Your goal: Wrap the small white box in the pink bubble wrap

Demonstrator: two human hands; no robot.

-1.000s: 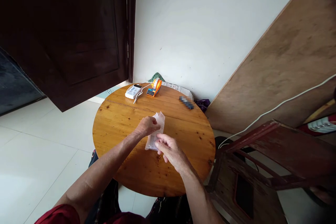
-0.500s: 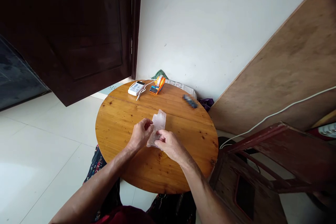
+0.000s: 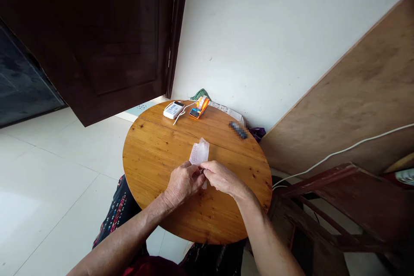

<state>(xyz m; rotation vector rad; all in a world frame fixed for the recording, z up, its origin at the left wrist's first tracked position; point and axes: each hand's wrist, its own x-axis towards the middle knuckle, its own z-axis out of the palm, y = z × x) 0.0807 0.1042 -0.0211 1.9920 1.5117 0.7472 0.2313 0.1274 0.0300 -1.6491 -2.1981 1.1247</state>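
A translucent sheet of bubble wrap lies toward the middle of the round wooden table, its upper part showing beyond my fingers. My left hand bends over its near part, fingers closed on the plastic. From the right, my right hand meets it with thumb and forefinger pinched on the same sheet. The fingertips of both hands come together there and hide the middle of the wrap. A small corner of it peeks out below them.
At the table's back stand a white power bank with a cable and an orange tape dispenser. A blurred dark object lies back right. A dark red wooden chair is at the right, a brown door at the left.
My left hand has moved right and down over the wrap, closing up against my right hand. The view has shifted slightly, so the table appears farther right.
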